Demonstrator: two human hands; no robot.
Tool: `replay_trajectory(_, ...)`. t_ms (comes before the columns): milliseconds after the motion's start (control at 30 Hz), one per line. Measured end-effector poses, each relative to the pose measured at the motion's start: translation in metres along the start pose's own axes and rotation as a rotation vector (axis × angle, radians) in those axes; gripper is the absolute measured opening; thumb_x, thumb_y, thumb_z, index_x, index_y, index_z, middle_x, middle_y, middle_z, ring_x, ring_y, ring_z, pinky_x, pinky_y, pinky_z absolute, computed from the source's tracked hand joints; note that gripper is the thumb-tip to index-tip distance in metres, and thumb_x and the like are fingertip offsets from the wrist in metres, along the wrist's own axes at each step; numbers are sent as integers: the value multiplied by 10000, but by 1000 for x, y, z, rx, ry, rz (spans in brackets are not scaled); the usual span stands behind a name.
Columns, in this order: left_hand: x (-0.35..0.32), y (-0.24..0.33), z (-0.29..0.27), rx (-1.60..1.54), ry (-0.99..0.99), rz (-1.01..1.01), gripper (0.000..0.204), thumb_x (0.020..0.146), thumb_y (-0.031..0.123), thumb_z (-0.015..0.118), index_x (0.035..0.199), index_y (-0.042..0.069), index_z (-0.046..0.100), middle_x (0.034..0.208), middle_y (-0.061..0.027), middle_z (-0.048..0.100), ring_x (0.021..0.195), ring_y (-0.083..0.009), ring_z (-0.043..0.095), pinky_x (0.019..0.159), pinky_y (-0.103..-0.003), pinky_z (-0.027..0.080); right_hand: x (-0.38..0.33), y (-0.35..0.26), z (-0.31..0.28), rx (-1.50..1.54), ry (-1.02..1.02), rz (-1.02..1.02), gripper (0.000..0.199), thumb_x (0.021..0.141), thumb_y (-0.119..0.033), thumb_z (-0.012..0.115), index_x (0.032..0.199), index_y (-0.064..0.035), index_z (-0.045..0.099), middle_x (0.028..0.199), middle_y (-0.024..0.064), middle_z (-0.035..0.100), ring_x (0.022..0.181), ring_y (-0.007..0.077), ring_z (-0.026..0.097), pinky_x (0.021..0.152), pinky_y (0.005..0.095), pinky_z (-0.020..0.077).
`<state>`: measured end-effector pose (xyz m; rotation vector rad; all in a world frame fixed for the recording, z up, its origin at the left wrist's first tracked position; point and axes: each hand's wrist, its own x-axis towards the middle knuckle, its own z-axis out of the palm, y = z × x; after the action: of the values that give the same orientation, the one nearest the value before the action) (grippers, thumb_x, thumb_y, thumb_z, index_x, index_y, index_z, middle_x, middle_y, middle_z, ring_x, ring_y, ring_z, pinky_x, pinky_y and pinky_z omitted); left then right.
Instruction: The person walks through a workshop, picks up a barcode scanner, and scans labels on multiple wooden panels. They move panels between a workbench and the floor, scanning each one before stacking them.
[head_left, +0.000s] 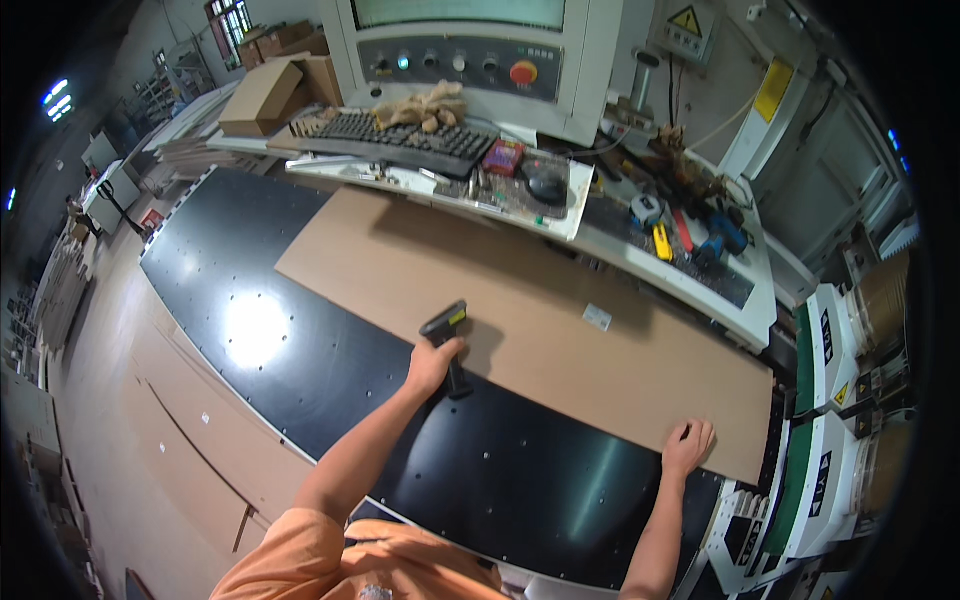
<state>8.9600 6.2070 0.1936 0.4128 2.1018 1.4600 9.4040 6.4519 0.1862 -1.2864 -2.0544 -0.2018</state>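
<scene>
L hand (431, 366) is wrapped round the grip of a dark scanner (443, 322) w/ a yellow patch on top; its head is up over the near edge of the brown panel (520, 330), handle hanging down toward the black bench (540, 480). R hand (688, 447) is at the panel's near edge, toward the R end, fingers curled in; can't tell if it's gripping the edge, a small dark bit, or nothing.

Panel lies flat across the bench, far side under the overhanging tray (574, 222). White label (597, 317) sits on the panel, R of the scanner & well apart from it.

Prob a label-reading step. To do it well: bring scanner nearer, nose aimed at label, wrist steady, tilt slightly if glare shows. R hand best kept light on the edge so the panel doesn't skid, & clear of the label. Watch knuckles vs. the tray lip.

Farther out: keyboard (405, 140), gloves (430, 106) & mouse (547, 187) on the tray; yellow cutter (662, 241) to its R.
</scene>
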Motion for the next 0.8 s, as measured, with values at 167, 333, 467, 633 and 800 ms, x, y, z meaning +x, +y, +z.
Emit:
replay_trajectory(167,-2,4,0,25,-10,-45,435,792,358,691,885,-67,685,769,-123,682,732,-187,648,701,-343,507,-2,5,-2,-29,-66,45,93,807,-117,604,824,-35,562,909,136,541,959,357,523,847,487,423)
replay_trajectory(333,1,-1,-1,-7,-11,37,448,792,370,686,893,-67,680,772,-119,674,728,-190,640,695,-349,500,-4,4,-1,-104,35,14,115,830,-144,585,797,-38,555,893,128,562,938,355,534,840,489,425)
replay_trajectory(467,0,-5,-5,-154,-88,58,369,809,307,696,862,-57,664,740,-101,649,666,-180,642,630,-335,509,-11,-11,0,-121,139,80,101,834,-140,588,826,-39,584,901,127,562,952,355,532,840,495,423)
replay_trajectory(633,-23,-15,-16,-313,-216,70,251,835,193,695,862,-51,644,728,-103,650,622,-185,663,579,-323,523,-25,1,-9,-216,44,135,160,901,-180,556,862,-32,603,958,153,593,975,378,543,877,495,428)
replay_trajectory(800,-82,-38,-42,-275,-233,134,204,816,153,683,892,-37,695,768,-85,688,702,-158,643,691,-313,513,-56,-21,-20,-102,-68,-28,213,916,-176,574,984,18,630,1117,191,621,1071,388,552,953,475,433)
